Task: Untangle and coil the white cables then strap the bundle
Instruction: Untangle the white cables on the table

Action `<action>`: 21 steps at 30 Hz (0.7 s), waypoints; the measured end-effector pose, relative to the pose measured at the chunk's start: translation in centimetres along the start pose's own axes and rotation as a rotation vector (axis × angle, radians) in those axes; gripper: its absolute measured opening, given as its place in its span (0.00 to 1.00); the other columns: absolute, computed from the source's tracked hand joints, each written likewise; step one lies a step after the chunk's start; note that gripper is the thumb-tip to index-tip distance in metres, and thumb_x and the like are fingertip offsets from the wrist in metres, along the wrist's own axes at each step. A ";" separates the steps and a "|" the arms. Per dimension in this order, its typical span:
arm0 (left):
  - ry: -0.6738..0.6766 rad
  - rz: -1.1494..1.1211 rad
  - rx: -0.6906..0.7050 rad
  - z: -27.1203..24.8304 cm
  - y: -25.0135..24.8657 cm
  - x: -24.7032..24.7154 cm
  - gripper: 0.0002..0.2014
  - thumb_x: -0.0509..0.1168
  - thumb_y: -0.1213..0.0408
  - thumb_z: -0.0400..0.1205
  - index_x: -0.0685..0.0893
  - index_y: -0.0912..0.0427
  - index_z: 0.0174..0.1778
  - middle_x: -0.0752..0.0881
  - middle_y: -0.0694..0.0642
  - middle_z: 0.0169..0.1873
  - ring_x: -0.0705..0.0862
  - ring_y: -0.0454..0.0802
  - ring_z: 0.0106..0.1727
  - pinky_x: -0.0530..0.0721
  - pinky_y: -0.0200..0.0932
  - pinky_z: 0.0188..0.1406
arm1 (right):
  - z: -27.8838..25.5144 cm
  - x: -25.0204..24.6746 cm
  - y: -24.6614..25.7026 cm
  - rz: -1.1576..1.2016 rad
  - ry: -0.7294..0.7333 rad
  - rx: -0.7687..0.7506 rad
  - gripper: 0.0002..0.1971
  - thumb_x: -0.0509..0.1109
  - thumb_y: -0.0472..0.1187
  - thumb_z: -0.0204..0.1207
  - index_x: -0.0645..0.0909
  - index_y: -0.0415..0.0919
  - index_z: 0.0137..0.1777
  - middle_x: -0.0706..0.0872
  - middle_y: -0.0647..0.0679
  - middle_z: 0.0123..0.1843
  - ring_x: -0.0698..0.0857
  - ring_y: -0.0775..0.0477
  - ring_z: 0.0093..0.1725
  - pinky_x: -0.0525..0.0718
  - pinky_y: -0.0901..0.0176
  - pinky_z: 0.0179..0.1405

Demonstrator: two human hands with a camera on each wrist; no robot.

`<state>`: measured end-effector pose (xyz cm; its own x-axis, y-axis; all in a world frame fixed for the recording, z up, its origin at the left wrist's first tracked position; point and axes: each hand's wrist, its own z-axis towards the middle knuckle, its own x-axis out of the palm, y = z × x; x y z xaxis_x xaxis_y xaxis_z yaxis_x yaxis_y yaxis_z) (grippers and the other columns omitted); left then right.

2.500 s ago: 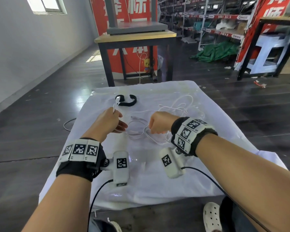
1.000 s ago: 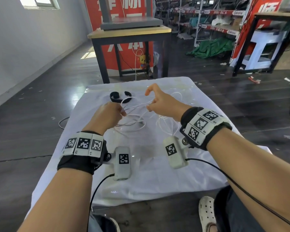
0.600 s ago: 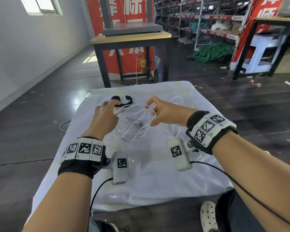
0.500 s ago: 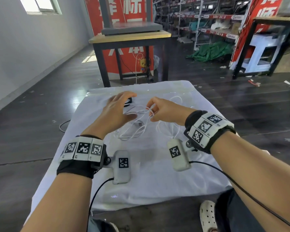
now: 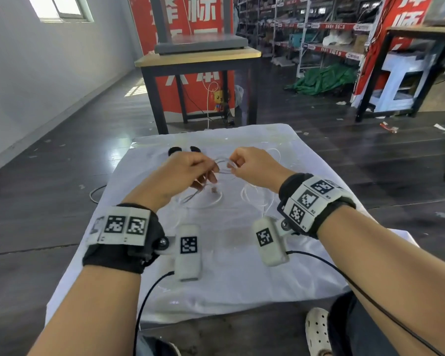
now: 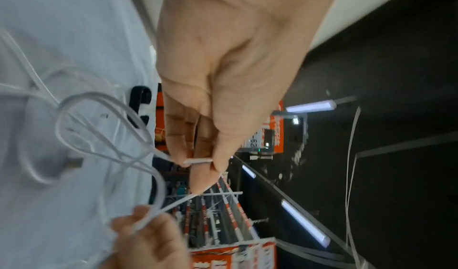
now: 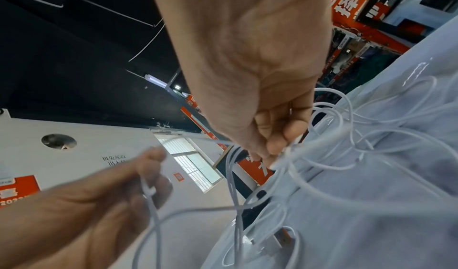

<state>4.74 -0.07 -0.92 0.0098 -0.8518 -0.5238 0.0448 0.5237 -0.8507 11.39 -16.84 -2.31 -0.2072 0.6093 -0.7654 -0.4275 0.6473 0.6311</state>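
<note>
Thin white cables run between both hands above the white-clothed table, and loose loops trail down onto the cloth. My left hand pinches a cable end between thumb and fingers. My right hand pinches several strands a short way to the right. In the right wrist view, a USB plug lies among the loops. The black strap lies curled on the cloth just beyond my left hand, partly hidden by it.
A wood-topped black-legged table stands just beyond the cloth's far edge. Dark floor surrounds the low table, with a stray cable at its left side. A white shoe is near the front right corner. Shelving stands far back.
Half a second ago my left hand was spread open over the strap and cables. Now it has curled and pinches a cable end close to my right hand, which stayed holding the strands.
</note>
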 end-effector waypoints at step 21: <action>-0.272 -1.307 -0.212 0.1 -0.6 -1.8 0.13 0.54 0.69 0.88 0.82 0.74 0.52 0.90 0.61 0.39 0.83 0.40 0.25 0.82 0.27 0.24 | 0.0 0.6 1.9 0.132 0.227 -0.156 0.15 0.74 0.37 0.75 0.78 0.48 0.60 0.80 0.52 0.57 0.79 0.62 0.44 0.78 0.68 0.46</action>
<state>4.81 1.19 0.53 0.2763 -0.6877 0.6714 0.0196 -0.6944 -0.7193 10.41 -15.22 -1.59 -0.4539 0.5546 -0.6974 -0.5099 0.4803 0.7137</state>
